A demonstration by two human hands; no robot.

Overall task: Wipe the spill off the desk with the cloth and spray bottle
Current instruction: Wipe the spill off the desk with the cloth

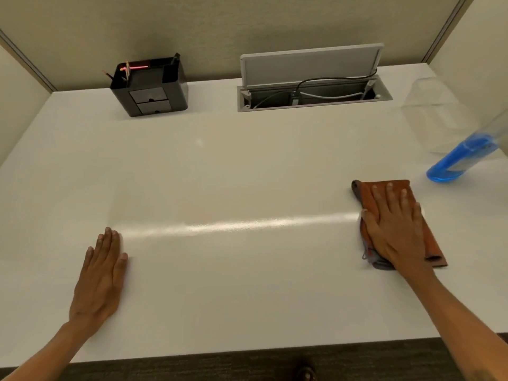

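right hand (395, 229) flat on cloth (428, 243)

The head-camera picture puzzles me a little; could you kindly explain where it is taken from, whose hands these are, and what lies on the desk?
There is no machine here: a person wears a camera on the head, looking down at their own two bare hands over a white desk. The left hand lies flat on the bare desk and holds nothing. The right hand presses flat on a folded orange cloth. Beyond the cloth, at the right edge, is a clear spray bottle with blue liquid, looking tilted. At the back stand a black organiser with pens and an open cable hatch. I cannot make out any spill.
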